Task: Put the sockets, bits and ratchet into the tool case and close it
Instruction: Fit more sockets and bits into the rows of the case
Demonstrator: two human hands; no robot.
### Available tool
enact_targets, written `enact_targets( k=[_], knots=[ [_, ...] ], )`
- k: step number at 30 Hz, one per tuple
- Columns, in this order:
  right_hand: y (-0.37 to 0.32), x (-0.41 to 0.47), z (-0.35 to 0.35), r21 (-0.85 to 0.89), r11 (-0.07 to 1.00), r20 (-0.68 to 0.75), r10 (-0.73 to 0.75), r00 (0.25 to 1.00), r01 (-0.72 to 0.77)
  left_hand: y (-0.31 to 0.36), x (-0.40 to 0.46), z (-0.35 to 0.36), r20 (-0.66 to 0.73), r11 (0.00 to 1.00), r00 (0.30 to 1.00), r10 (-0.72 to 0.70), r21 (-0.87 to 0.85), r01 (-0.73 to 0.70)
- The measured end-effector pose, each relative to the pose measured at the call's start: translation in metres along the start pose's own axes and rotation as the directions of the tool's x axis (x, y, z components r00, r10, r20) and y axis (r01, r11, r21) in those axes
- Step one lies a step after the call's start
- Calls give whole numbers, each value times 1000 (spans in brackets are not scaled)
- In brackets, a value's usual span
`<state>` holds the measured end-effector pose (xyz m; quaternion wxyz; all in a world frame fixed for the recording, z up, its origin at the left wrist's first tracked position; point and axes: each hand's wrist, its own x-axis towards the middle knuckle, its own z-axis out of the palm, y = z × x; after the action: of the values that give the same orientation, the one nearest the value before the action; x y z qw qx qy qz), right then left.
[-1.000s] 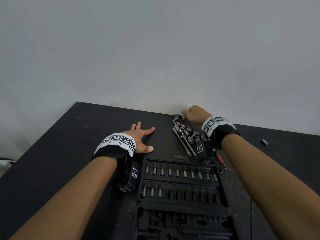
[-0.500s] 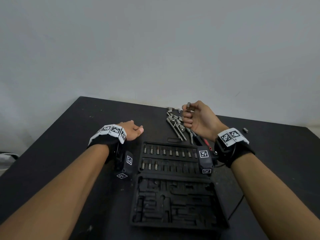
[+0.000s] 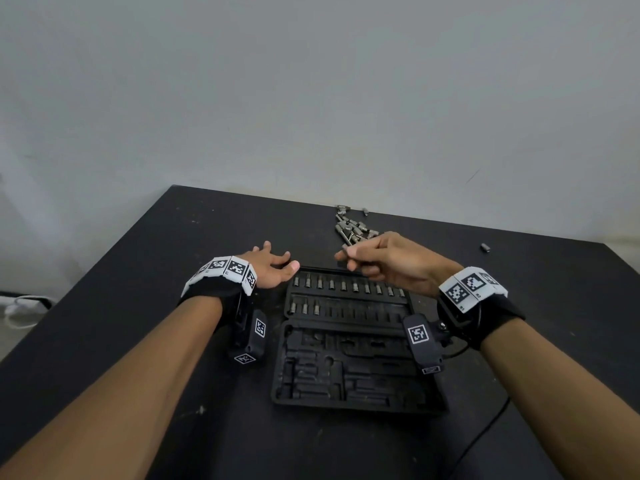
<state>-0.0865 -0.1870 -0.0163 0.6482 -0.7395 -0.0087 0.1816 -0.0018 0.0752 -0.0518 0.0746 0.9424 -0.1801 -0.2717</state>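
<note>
Nearest, in the lower middle of the frame, the open tool case (image 3: 349, 382) lies flat on the black table (image 3: 138, 271), its near half showing bare moulded recesses. Its far half holds two rows of bits (image 3: 346, 286), the upper row nearly full. Just left of that half, the left hand (image 3: 272, 270) rests with fingers spread and relaxed, holding nothing. Above the upper row, the right hand (image 3: 388, 259) pinches a small metal bit (image 3: 343, 253) between thumb and fingertips. Beyond it, toward the table's far edge, lies the pile of loose sockets (image 3: 353, 226). A lone socket (image 3: 486, 247) sits well apart at the right.
</note>
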Motion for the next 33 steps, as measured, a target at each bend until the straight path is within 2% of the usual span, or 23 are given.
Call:
enact_targets(
  k=[5,8,12,20,30,33],
  knots=[
    [10,2,3,-339,941,-4,17,1000,-18,-2,0,-1,92,996,995,30,76,-37],
    [13,9,5,-455,890,15,32,999,-22,-6,4,10,143,993,988,52,102,-67],
    [13,17,9,-591,807,115,81,990,3,-12,9,21,167,996,984,63,54,-73],
    [14,27,28,-688,725,182,145,973,21,-13,9,21,189,998,980,60,25,-66],
    [14,28,44,-758,651,127,122,984,17,-12,5,20,200,998,978,59,21,-65],
    [14,24,46,-822,569,71,85,994,10,-11,5,20,202,998,977,63,13,-67]
  ],
)
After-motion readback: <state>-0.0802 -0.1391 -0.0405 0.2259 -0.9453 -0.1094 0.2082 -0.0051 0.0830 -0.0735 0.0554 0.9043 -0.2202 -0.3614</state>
